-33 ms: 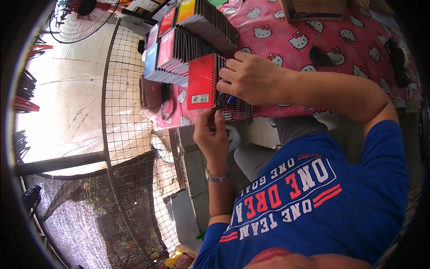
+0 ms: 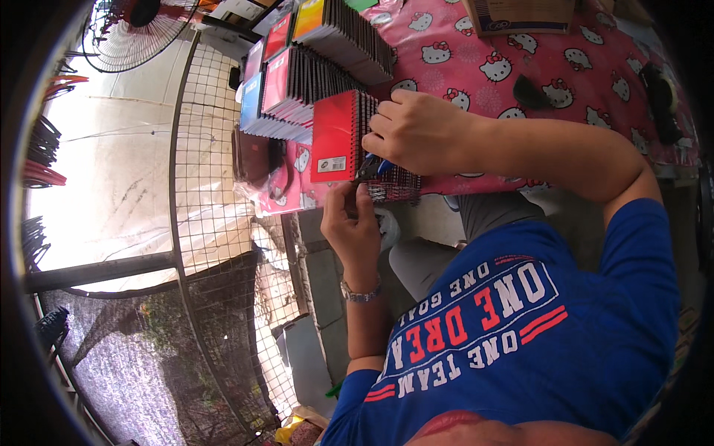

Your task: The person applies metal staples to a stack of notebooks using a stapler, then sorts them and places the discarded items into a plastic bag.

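A red spiral notebook (image 2: pixel 333 134) lies at the table's near edge, its wire binding on the right side. My left hand (image 2: pixel 349 219), with a bracelet or watch on the wrist, is at the notebook's lower right corner, thumb and fingers bent around it. Over the binding, my right hand (image 2: pixel 416 134) is closed on blue-handled pliers (image 2: pixel 382 166). Their dark jaws are at the lower end of the wire, just above my left fingertips. More spiral bindings (image 2: pixel 398 186) show under the pliers, partly covered by my right hand.
Behind the notebook stand stacks of spiral notebooks (image 2: pixel 316 89). A pink patterned cloth (image 2: pixel 476 63) covers the table. A cardboard box (image 2: pixel 520 16) sits at the back, a dark curved piece (image 2: pixel 529 93) and a tape dispenser (image 2: pixel 662 100) to the right. A fan (image 2: pixel 140 30) and wire mesh (image 2: pixel 212 149) are at left.
My right hand has shifted very slightly to the right, and the pliers' jaws show a little more plainly at the wire's end. My left hand stays in place.
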Available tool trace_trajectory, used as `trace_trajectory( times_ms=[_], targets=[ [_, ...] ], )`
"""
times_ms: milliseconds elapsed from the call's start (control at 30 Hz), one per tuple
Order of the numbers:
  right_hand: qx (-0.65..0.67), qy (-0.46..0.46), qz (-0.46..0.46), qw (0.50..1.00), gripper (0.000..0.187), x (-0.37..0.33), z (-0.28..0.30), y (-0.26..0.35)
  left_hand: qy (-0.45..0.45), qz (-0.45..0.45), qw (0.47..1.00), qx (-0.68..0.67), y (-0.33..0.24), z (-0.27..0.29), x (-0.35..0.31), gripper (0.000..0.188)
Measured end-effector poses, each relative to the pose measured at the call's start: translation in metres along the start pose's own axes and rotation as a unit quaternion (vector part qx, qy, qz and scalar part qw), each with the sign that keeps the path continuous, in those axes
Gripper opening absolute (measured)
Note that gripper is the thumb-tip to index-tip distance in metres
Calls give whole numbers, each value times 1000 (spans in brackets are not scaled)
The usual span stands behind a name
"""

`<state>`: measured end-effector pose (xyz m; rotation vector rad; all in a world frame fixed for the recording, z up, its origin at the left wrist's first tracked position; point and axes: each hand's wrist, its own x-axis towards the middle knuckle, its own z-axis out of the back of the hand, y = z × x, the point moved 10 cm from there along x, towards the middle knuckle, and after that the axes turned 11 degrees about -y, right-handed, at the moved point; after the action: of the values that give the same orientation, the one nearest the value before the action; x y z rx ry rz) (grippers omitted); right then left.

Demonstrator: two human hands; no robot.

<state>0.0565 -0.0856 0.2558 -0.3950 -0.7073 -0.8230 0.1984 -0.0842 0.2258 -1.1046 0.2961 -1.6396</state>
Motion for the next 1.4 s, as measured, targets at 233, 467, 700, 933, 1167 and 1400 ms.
trace_trajectory(
  times_ms=[233, 467, 700, 933, 1167, 1400],
  targets=[
    [42, 51, -61, 996, 12, -14, -8, -11, 51, 220, 952, -207, 34, -8, -12, 8],
    [-38, -50, -5, 998, 16, -21, -2, -6, 93, 285, 917, -262, 32, -22, -20, 13],
    [-24, -46, -16, 999, 18, -12, -5, -5, 94, 249, 936, -231, 31, -21, -14, 19],
    [-18, -19, -39, 999, 24, -27, -7, -12, 100, 233, 939, -233, 28, -25, -15, 16],
    [24, 113, -69, 991, 13, -21, -27, -7, 91, 244, 942, -214, 33, -20, -16, 15],
    [-20, -116, -16, 993, 12, -31, 6, -12, 85, 345, 868, -346, 48, -28, -25, 10]
  ],
)
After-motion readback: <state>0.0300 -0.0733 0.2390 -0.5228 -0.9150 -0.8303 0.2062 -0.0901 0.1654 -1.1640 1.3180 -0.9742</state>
